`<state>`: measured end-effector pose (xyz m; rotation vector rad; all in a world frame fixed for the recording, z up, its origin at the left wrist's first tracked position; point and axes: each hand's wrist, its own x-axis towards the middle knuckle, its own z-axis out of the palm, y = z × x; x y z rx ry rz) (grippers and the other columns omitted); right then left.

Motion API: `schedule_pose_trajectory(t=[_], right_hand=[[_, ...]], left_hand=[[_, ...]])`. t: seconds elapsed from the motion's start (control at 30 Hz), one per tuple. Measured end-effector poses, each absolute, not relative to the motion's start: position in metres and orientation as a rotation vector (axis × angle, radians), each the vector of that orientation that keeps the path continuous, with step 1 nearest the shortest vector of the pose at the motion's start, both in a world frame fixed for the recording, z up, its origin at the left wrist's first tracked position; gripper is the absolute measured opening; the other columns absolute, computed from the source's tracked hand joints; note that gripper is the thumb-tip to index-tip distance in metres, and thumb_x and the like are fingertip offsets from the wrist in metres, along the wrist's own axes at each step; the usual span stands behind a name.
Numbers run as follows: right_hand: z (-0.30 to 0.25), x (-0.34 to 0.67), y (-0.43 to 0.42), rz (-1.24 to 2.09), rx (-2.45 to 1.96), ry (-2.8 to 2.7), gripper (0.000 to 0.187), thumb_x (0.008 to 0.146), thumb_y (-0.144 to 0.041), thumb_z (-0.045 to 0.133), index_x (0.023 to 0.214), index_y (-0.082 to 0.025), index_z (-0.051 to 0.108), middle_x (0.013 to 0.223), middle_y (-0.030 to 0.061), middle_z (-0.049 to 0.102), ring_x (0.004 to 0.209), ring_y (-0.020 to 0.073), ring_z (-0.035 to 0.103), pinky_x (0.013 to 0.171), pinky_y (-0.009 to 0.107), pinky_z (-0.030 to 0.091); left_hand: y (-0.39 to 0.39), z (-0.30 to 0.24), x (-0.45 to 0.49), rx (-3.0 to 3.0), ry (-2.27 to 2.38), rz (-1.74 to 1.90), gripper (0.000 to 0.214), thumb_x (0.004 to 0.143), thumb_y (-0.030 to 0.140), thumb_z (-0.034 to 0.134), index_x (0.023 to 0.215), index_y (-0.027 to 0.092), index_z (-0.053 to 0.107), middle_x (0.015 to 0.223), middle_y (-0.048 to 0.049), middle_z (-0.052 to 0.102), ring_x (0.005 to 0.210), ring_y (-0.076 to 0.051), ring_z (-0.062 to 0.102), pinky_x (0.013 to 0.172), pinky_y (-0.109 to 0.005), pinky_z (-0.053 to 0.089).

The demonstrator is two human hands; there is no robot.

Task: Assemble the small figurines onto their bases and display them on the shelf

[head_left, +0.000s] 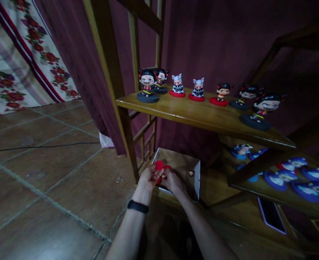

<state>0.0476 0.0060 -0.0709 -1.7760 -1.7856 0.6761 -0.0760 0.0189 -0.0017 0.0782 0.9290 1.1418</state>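
Over a shallow white-edged box (198,180) on the low shelf, both hands are close together. My left hand (147,176), with a black band on its wrist, pinches a flat red round base (159,165). My right hand (173,181) has its fingers curled at a small black-haired figurine (164,176) between the hands; its fingertips are partly hidden. More red shows beside and under the fingers, partly covered. Another small figurine (191,173) lies at the right inside the box.
Above the box, a wooden shelf (197,117) bears several figurines on red or dark bases, including a grinning black-haired figurine (147,82). Blue-based figurines (280,178) stand on a lower right shelf, with a phone (271,215) below. A wooden post (128,144) rises at left.
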Motion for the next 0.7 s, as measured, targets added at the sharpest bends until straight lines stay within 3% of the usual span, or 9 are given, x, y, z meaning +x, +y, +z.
schedule_pose_trajectory(t=[0.17, 0.37, 0.7], right_hand=[[-0.041, 0.068, 0.010, 0.781, -1.567, -1.470, 0.016, 0.073, -0.028, 0.049, 0.088, -0.024, 0.054, 0.087, -0.0015, 0.062, 0.080, 0.0141, 0.057, 0.072, 0.026, 0.043], [-0.015, 0.088, 0.002, 0.975, -1.287, -1.293, 0.025, 0.072, -0.033, 0.053, 0.095, -0.023, 0.055, 0.091, 0.0003, 0.062, 0.080, 0.0137, 0.058, 0.073, 0.026, 0.046], [-0.011, 0.093, -0.006, 0.849, -1.252, -1.421, 0.022, 0.073, -0.027, 0.053, 0.094, -0.024, 0.058, 0.095, 0.0009, 0.063, 0.087, 0.0151, 0.058, 0.081, 0.029, 0.046]], left_hand=[[0.019, 0.000, -0.078, 0.138, 0.955, 1.158, 0.011, 0.075, 0.006, 0.051, 0.080, 0.012, 0.058, 0.076, -0.0084, 0.066, 0.069, -0.015, 0.064, 0.067, -0.033, 0.055], [0.017, -0.002, -0.067, 0.150, 0.951, 1.131, 0.008, 0.073, 0.007, 0.057, 0.079, 0.012, 0.059, 0.075, -0.0090, 0.067, 0.067, -0.016, 0.064, 0.069, -0.034, 0.054], [0.007, 0.003, -0.048, 0.179, 0.864, 1.042, 0.011, 0.078, 0.006, 0.048, 0.079, 0.007, 0.059, 0.069, -0.0111, 0.066, 0.064, -0.016, 0.064, 0.069, -0.033, 0.054]])
